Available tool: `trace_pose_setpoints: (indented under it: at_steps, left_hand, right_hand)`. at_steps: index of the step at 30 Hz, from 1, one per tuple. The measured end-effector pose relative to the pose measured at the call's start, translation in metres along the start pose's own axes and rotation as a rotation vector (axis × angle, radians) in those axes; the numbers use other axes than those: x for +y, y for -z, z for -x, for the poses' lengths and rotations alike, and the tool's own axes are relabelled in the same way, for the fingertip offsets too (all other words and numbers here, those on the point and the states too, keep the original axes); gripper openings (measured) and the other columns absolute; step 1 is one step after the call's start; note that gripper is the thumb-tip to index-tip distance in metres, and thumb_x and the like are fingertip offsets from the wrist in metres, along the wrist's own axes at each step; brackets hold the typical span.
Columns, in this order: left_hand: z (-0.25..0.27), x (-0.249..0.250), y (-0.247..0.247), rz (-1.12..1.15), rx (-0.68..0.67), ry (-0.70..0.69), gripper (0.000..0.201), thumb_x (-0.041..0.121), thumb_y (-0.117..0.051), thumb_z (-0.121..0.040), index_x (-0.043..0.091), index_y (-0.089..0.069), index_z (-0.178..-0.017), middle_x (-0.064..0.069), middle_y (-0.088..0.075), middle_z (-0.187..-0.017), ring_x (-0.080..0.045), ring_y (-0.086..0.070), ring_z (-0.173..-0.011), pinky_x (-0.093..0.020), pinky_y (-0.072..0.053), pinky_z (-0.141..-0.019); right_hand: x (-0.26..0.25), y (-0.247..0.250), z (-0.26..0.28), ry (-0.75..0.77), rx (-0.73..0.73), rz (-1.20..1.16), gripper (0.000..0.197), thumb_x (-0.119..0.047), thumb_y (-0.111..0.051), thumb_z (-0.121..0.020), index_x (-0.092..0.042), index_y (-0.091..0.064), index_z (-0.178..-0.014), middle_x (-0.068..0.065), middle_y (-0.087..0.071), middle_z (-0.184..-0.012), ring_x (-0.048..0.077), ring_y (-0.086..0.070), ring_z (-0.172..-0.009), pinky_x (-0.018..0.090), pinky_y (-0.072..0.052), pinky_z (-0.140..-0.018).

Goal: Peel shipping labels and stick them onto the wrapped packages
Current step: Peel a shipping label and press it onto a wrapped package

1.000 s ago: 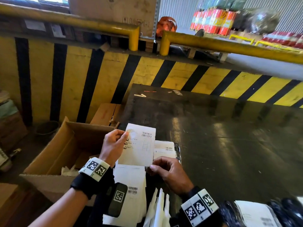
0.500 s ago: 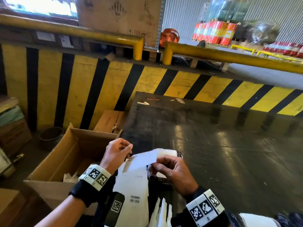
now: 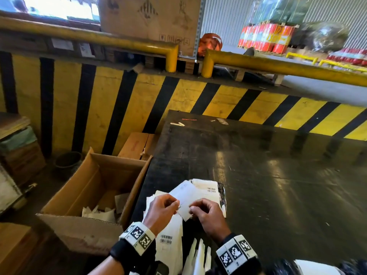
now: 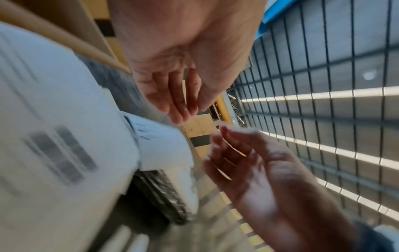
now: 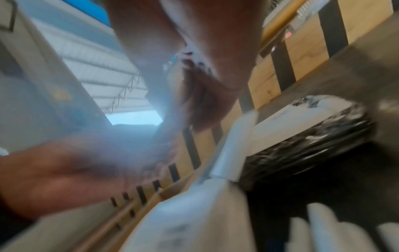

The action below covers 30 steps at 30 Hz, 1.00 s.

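In the head view both hands meet over the near left of the dark table. My left hand and right hand each pinch the near corner of a white shipping label, which is tilted away from me. Behind it lies a black wrapped package with a white barcoded label on top. A stack of label sheets lies under my left wrist. The wrist views are blurred; the left wrist view shows the left hand's fingers, the right hand and the package.
An open cardboard box holding white paper scraps stands left of the table. White paper strips lie by my right wrist. A yellow and black striped wall with yellow rails backs the table. Another white-labelled parcel shows at the bottom right.
A second ago my left hand held the label upright while the right rested below. The label has come down and tilted flat, and both hands now pinch its near corner.
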<state>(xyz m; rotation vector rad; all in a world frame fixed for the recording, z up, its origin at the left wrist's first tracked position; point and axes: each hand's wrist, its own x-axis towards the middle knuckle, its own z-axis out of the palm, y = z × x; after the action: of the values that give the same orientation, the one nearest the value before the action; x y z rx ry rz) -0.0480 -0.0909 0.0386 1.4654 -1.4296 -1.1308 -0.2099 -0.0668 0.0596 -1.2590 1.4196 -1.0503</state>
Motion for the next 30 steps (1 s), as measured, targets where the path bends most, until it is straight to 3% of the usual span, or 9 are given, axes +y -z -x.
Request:
trace_pose_setpoints:
  at_steps: [4,6,10,14,19,22,26,28,30]
  left_hand:
    - [-0.012,-0.024,-0.002,-0.314,-0.056,-0.115,0.023,0.025,-0.060,-0.091,0.021,-0.064,-0.113,0.003,-0.062,-0.119,-0.013,-0.055,-0.110,-0.029,-0.045,-0.097]
    - [-0.015,-0.031,-0.005,-0.424,-0.126,-0.103,0.029,0.028,-0.055,-0.093,0.022,-0.061,-0.121,0.004,-0.057,-0.129,-0.014,-0.050,-0.120,-0.029,-0.040,-0.103]
    - [-0.020,-0.043,-0.009,-0.456,-0.196,-0.020,0.032,0.032,-0.052,-0.094,0.027,-0.057,-0.125,0.001,-0.053,-0.136,-0.016,-0.048,-0.125,-0.032,-0.038,-0.106]
    - [-0.022,-0.051,-0.010,-0.521,-0.243,0.023,0.033,0.041,-0.049,-0.093,0.036,-0.055,-0.125,0.002,-0.048,-0.140,-0.020,-0.045,-0.128,-0.034,-0.035,-0.108]
    - [-0.018,-0.053,-0.011,-0.502,-0.256,0.049,0.034,0.044,-0.047,-0.093,0.037,-0.055,-0.126,0.004,-0.049,-0.141,-0.017,-0.040,-0.133,-0.036,-0.031,-0.112]
    - [-0.014,-0.041,-0.008,-0.304,-0.166,0.042,0.030,0.038,-0.050,-0.094,0.028,-0.060,-0.121,0.004,-0.056,-0.131,-0.014,-0.051,-0.120,-0.027,-0.039,-0.102]
    - [-0.012,-0.014,0.002,0.073,0.050,0.186,0.042,0.036,-0.061,-0.089,0.017,-0.051,-0.125,-0.008,-0.060,-0.119,-0.022,-0.061,-0.105,-0.032,-0.051,-0.085]
    - [-0.012,-0.003,0.006,0.320,0.022,0.348,0.057,0.037,-0.065,-0.086,0.013,-0.042,-0.132,-0.014,-0.061,-0.118,-0.026,-0.065,-0.098,-0.036,-0.053,-0.084]
    - [-0.011,0.006,0.012,0.516,-0.028,0.379,0.058,0.028,-0.068,-0.085,0.007,-0.041,-0.132,-0.019,-0.065,-0.113,-0.030,-0.069,-0.092,-0.039,-0.054,-0.084]
  right_hand:
    - [0.025,0.014,-0.017,0.053,0.248,0.342,0.013,-0.006,-0.065,-0.082,-0.015,-0.065,-0.091,0.004,-0.065,-0.095,0.011,-0.060,-0.081,0.023,-0.051,-0.075]
    - [0.034,0.020,-0.027,0.080,0.287,0.448,0.021,-0.007,-0.066,-0.081,-0.014,-0.064,-0.101,0.006,-0.062,-0.106,0.016,-0.059,-0.089,0.028,-0.050,-0.084]
    - [0.041,0.023,-0.045,0.034,0.174,0.691,0.042,-0.018,-0.060,-0.086,-0.008,-0.055,-0.127,0.008,-0.055,-0.129,0.023,-0.050,-0.119,0.034,-0.040,-0.104]
    - [0.038,0.015,-0.057,-0.063,0.074,0.809,0.049,-0.024,-0.053,-0.090,-0.009,-0.046,-0.136,0.008,-0.050,-0.136,0.024,-0.043,-0.127,0.030,-0.033,-0.106]
    - [0.040,0.003,-0.066,-0.177,0.120,0.597,0.042,-0.020,-0.060,-0.089,-0.009,-0.054,-0.129,0.008,-0.058,-0.130,0.025,-0.054,-0.118,0.030,-0.040,-0.102]
    - [0.035,0.001,-0.071,-0.197,0.215,0.325,0.024,-0.008,-0.066,-0.083,-0.004,-0.066,-0.107,0.012,-0.068,-0.108,0.025,-0.064,-0.100,0.028,-0.048,-0.088]
    - [0.005,0.001,-0.061,-0.204,0.170,-0.145,0.017,0.000,-0.068,-0.081,-0.001,-0.064,-0.097,0.009,-0.069,-0.082,0.017,-0.064,-0.070,0.020,-0.053,-0.061]
    - [-0.009,-0.001,-0.052,-0.188,0.109,-0.282,0.013,-0.002,-0.068,-0.082,-0.003,-0.065,-0.095,0.011,-0.070,-0.082,0.018,-0.066,-0.070,0.025,-0.055,-0.066]
    - [-0.019,-0.004,-0.044,-0.161,0.071,-0.322,0.015,-0.005,-0.070,-0.081,-0.002,-0.068,-0.096,0.014,-0.073,-0.085,0.023,-0.069,-0.075,0.035,-0.057,-0.075]
